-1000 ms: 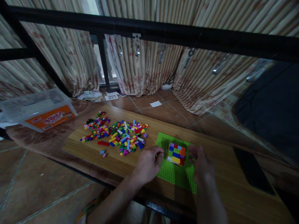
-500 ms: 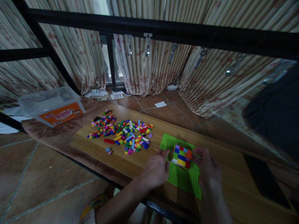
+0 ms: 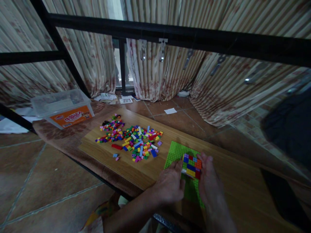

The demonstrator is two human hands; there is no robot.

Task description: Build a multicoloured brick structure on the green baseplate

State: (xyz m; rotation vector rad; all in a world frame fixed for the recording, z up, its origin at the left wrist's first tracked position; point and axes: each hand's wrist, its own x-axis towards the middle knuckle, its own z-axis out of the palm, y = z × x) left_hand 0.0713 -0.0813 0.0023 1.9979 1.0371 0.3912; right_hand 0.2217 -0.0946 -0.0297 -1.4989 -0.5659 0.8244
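A squarish block of multicoloured toy bricks (image 3: 191, 165) stands on the green studded baseplate (image 3: 173, 151), its top patched in blue, red, yellow, orange and green. My left hand (image 3: 171, 183) presses its fingers against the block's left side. On the opposite side, my right hand (image 3: 209, 176) lies along the block with fingers and thumb near its edge. Between them, both hands grip the block; the fingertips are partly hidden. The hands and the block cover parts of the baseplate.
A pile of loose bricks (image 3: 139, 142) spreads over the wooden board (image 3: 107, 158) to the left. Farther left stands a clear plastic box (image 3: 60, 105) with an orange label. A dark flat object (image 3: 279, 194) lies at the right. A black metal bar (image 3: 155, 27) crosses above.
Both hands have closed in on the block's sides, the right hand now flatter along it. The baseplate sits at a slightly different angle, and the whole view has shifted a little.
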